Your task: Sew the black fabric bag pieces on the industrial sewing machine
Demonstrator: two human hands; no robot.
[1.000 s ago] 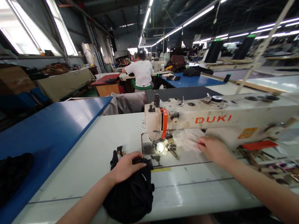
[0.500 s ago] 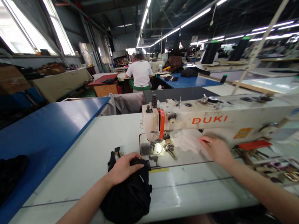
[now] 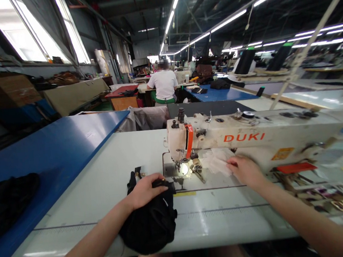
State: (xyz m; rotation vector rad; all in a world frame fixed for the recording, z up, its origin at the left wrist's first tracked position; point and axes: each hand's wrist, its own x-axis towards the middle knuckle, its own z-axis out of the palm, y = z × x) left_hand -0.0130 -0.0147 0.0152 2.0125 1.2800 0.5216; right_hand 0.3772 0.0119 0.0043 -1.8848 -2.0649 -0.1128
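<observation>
My left hand [image 3: 147,190] grips the top edge of a black fabric bag [image 3: 152,229], thumb and fingers closed on it. The bag looks gathered and soft, with a strap end and a small metal piece at its upper left. It rests on the pale table near the front edge. To the right, my right hand [image 3: 244,170] pinches the edge of some thin white translucent sheets [image 3: 218,161], which lie on the sewing machine's bed under its arm. The sewing machine [image 3: 208,135] stands between and behind my hands, its needle area lit.
A blue table [image 3: 77,133] adjoins on the left, with a black cloth bundle [image 3: 11,202] on it. At right sits a tray [image 3: 336,201] of small parts. A thread stand pole [image 3: 306,49] rises behind the machine. A person in a white shirt [image 3: 163,84] sits farther ahead.
The whole view has shifted slightly, so things appear a little farther right. My right fingers still hold the white sheets, and my left hand stays on the black bag.
</observation>
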